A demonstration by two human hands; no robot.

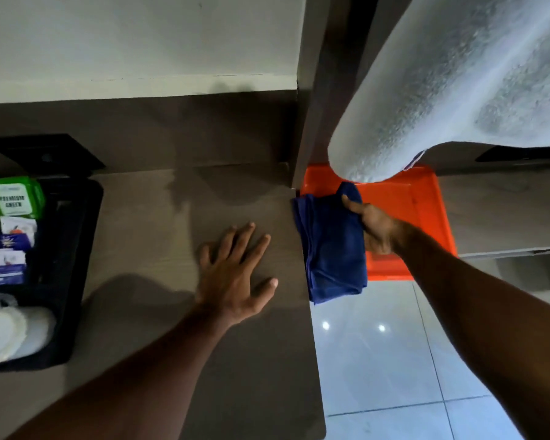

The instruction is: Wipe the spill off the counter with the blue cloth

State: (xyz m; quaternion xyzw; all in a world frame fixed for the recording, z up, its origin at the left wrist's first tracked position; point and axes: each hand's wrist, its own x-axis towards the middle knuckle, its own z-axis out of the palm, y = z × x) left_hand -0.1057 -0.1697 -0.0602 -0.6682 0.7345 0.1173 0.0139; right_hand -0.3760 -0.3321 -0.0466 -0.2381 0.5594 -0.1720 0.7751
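Note:
The blue cloth (331,246) is folded and hangs just past the right edge of the brown counter (159,242), over an orange bin. My right hand (375,230) is shut on the cloth's right side, thumb on top. My left hand (235,274) rests flat on the counter with fingers spread, a little left of the cloth. A faint wet patch (235,188) with a curved outline lies on the counter near the back, just beyond my left hand.
A black tray (77,249) at the left holds tea sachets and white cups. An orange bin (410,198) stands right of the counter. A pale towel (442,84) hangs above it. A dark vertical panel (308,90) borders the counter's back right. White floor tiles show below.

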